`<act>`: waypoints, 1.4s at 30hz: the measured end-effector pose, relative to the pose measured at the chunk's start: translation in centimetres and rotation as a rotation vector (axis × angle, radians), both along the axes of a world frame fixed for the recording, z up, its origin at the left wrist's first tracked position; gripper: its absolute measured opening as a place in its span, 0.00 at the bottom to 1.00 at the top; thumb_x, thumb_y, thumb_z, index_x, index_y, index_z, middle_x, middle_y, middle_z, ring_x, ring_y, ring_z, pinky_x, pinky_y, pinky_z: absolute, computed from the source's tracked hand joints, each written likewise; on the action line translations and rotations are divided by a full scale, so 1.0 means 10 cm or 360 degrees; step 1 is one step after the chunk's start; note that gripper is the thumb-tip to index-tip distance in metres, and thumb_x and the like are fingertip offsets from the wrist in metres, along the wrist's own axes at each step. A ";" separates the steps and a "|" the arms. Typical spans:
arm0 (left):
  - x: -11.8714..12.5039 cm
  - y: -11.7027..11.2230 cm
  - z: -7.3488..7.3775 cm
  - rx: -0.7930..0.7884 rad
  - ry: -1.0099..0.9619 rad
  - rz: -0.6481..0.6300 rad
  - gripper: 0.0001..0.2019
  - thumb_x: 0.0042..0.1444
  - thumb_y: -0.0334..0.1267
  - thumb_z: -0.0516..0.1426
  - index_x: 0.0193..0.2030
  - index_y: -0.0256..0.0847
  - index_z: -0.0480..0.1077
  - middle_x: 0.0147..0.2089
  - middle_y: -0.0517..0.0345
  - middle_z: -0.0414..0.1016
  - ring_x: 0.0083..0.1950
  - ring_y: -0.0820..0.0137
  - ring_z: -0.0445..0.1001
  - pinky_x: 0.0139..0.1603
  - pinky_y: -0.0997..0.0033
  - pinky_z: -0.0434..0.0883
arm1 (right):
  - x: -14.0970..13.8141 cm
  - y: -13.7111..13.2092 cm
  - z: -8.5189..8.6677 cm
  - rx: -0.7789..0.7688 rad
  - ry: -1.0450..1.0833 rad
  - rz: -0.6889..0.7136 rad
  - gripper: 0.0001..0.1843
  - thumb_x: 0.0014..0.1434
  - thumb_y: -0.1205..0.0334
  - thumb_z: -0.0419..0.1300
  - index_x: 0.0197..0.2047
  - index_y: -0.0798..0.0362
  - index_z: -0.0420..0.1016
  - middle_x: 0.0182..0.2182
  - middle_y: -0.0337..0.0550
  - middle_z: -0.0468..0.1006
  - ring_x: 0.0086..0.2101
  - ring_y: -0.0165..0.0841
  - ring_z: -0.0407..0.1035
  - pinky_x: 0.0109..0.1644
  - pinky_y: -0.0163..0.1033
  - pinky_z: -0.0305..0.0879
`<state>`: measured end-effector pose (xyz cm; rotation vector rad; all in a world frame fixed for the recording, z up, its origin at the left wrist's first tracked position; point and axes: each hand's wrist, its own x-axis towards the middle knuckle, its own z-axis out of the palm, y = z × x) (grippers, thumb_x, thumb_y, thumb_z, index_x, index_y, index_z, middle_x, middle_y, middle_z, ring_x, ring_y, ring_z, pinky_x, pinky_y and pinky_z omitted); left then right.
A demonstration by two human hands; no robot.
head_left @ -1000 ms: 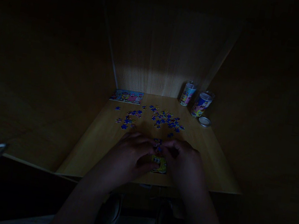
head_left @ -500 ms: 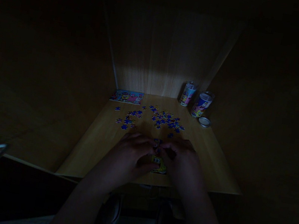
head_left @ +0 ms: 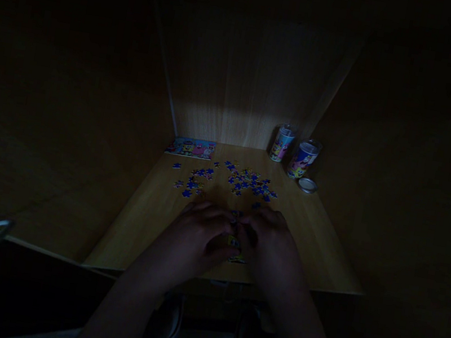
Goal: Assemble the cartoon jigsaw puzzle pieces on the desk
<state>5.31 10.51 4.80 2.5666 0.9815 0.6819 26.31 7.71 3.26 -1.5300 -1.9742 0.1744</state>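
A small joined section of jigsaw puzzle [head_left: 234, 242], yellow with a cartoon face, lies near the table's front edge, partly covered by my hands. My left hand [head_left: 201, 231] is closed at its upper left, index finger and thumb bent in at a puzzle piece [head_left: 236, 215] along the section's top. From the right, my right hand [head_left: 269, 241] pinches at the same spot, its fingertips almost meeting the left ones. The dim light and the fingers hide most of that piece. Beyond the hands lie many loose jigsaw pieces [head_left: 249, 183], mostly blue side up.
A second, smaller group of pieces [head_left: 191, 185] lies to the left. A colourful picture card [head_left: 191, 147] rests at the back left. Two printed cans [head_left: 281, 145] [head_left: 302, 161] stand at the back right, a round lid [head_left: 307, 185] before them. Wooden panels [head_left: 238, 91] enclose the table.
My right hand has shifted slightly left over the joined section, covering more of it. The left hand stays nearly in place. The whole view has tilted a little.
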 end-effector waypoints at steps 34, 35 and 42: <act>0.05 0.01 -0.01 0.0111 -0.0034 0.0103 0.08 0.71 0.30 0.62 0.52 0.44 0.81 0.53 0.54 0.87 0.54 0.56 0.82 0.62 0.43 0.76 | -0.03 0.02 -0.04 -0.0015 -0.0013 0.0140 0.11 0.74 0.65 0.64 0.56 0.47 0.85 0.55 0.44 0.87 0.55 0.46 0.76 0.64 0.56 0.71; 0.05 0.01 -0.01 0.0106 -0.0030 0.0103 0.09 0.71 0.30 0.62 0.52 0.44 0.81 0.54 0.54 0.87 0.55 0.56 0.83 0.63 0.43 0.76 | -0.03 0.01 -0.04 -0.0007 -0.0017 0.0135 0.12 0.74 0.65 0.65 0.56 0.47 0.85 0.56 0.44 0.87 0.55 0.46 0.77 0.64 0.56 0.71; 0.05 0.01 -0.03 0.0125 -0.0041 0.0095 0.11 0.70 0.29 0.62 0.56 0.45 0.81 0.55 0.53 0.87 0.56 0.56 0.83 0.66 0.41 0.76 | -0.05 0.00 -0.02 -0.0004 -0.0048 0.0129 0.15 0.74 0.66 0.64 0.60 0.49 0.85 0.59 0.44 0.87 0.56 0.47 0.77 0.66 0.58 0.71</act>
